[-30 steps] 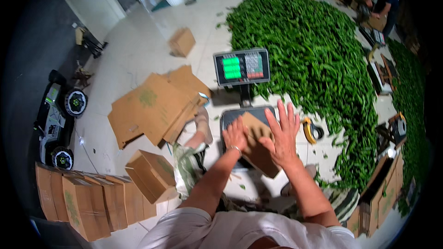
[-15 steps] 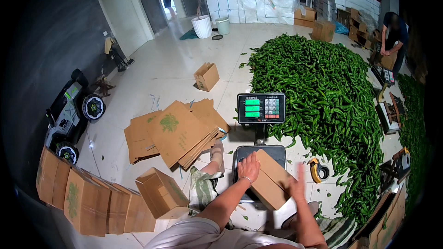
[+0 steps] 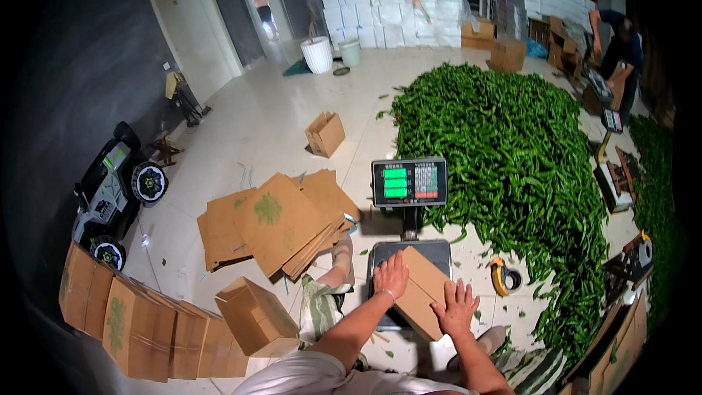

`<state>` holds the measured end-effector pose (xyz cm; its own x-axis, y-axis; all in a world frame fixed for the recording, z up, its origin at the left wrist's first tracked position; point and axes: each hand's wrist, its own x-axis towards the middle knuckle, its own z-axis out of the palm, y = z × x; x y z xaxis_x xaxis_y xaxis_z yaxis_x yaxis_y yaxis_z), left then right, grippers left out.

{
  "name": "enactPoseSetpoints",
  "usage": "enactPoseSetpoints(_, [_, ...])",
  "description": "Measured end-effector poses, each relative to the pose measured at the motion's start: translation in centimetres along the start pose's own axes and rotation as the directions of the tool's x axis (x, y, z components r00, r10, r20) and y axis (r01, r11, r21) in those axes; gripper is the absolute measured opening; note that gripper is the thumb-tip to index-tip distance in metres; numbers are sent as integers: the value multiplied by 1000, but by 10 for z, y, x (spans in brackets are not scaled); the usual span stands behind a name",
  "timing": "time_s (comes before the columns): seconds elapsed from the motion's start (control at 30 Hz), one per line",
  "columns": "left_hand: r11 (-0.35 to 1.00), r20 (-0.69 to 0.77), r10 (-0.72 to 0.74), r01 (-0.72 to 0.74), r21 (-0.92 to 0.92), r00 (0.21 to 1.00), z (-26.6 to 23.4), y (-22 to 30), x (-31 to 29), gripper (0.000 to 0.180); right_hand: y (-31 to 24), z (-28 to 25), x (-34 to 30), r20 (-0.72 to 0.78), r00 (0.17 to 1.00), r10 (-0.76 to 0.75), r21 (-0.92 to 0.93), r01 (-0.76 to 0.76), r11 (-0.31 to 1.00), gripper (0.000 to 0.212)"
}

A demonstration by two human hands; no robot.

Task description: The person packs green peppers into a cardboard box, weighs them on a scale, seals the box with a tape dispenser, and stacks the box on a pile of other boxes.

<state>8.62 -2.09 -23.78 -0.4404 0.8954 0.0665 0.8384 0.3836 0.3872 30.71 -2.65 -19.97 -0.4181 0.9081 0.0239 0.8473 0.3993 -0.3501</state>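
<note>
A closed brown cardboard box (image 3: 425, 294) lies at a slant across the black platform of a weighing scale (image 3: 376, 252). My left hand (image 3: 391, 278) rests flat on the box's left side near its far end, fingers stretched out. On the near right edge of the box lies my right hand (image 3: 455, 309), open with its fingers spread. Neither hand is wrapped round anything. Beyond the box stands the scale's display (image 3: 409, 183) on its post, lit green. A yellow tape dispenser (image 3: 502, 276) with a roll sits on the floor to the right.
A large heap of green peppers (image 3: 497, 153) spreads over the right. Flattened cartons (image 3: 274, 216) are piled at left, with an open box (image 3: 256, 314) nearer me and upright cartons (image 3: 131, 322) beyond it. A toy car (image 3: 113, 194) stands by the wall. Another person (image 3: 621, 51) bends at far right.
My right hand has come down from beside the box onto its near right edge, fingers spread. My left hand stays on the box. The person at far right has shifted their arms.
</note>
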Motion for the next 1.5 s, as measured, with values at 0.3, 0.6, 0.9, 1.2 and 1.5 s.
enactPoseSetpoints(0.3, [993,-65,70,-64,95,995,17,3,24,54,19,3,22,-261,964,-40,70,60,996,57])
enactPoseSetpoints(0.6, [993,-17,106,-105,57,994,0,9,15,53,96,34,84,333,856,395,901,-413,135,28])
enactPoseSetpoints(0.9, [988,-18,148,-147,50,989,1,16,19,49,272,109,111,-336,851,404,126,-384,915,60])
enactPoseSetpoints(1.2, [982,-29,176,-173,69,984,2,14,20,49,288,116,151,93,794,601,-100,-593,799,47])
enactPoseSetpoints(1.5, [996,-85,76,-71,53,993,-2,2,16,51,224,-83,156,208,952,224,968,-233,89,43])
